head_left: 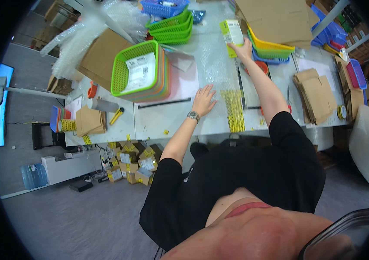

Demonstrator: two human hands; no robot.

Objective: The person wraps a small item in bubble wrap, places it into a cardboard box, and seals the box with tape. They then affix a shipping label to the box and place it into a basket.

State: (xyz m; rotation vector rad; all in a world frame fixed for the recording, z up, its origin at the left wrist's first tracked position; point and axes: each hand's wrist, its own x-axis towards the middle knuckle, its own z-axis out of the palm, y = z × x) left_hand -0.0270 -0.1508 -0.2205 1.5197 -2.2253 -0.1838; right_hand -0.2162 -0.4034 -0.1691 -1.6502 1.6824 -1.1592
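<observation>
My right hand (243, 48) reaches far across the white table (167, 119) and grips a small yellow-green and white box (232, 33), held upright near a stack of yellow and blue baskets (271, 48). My left hand (203, 99) lies flat with fingers spread on a sheet of clear bubble wrap (214, 65) spread on the table. A wristwatch (193, 115) sits on the left wrist. Strips of yellow tape (234, 110) lie on the table just right of the left hand.
A green basket (119, 71) holding a white paper tops a coloured stack at the left. More green baskets (171, 28), flat cardboard (279, 15), brown paper bags (316, 93) and a yellow knife (116, 116) lie around. Small cartons (132, 164) sit on the floor under the table.
</observation>
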